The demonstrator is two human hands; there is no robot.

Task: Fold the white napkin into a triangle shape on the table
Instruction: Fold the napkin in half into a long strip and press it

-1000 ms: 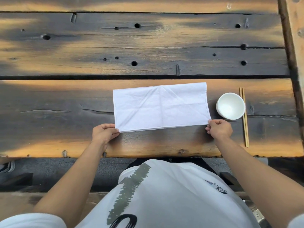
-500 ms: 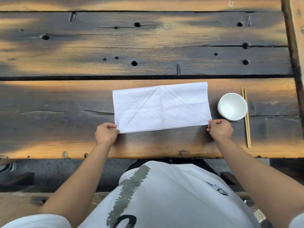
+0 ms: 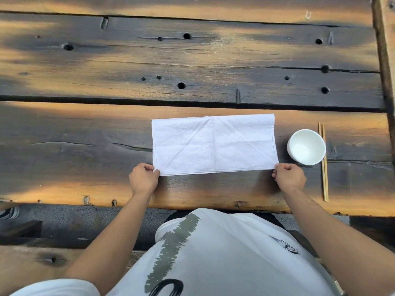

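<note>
White napkin [image 3: 213, 144] flat rectangle on counter [image 3: 85, 146]; left hand [image 3: 143, 178], right hand [image 3: 288, 177] grip pinching near corners. Triangle fold not yet begun.

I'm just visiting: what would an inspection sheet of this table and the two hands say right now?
Surface: dark weathered plank table, holes and cracks.
Job's things: white napkin flat, a rectangle with diagonal creases, not yet a triangle.
Clutter: white bowl right of napkin; chopsticks just beyond the bowl.
Grippers: left hand pinches near-left corner; right hand pinches near-right corner.
Cables: nothing seen.
Surroundings: grey floor below table edge; person's white shirt.
</note>
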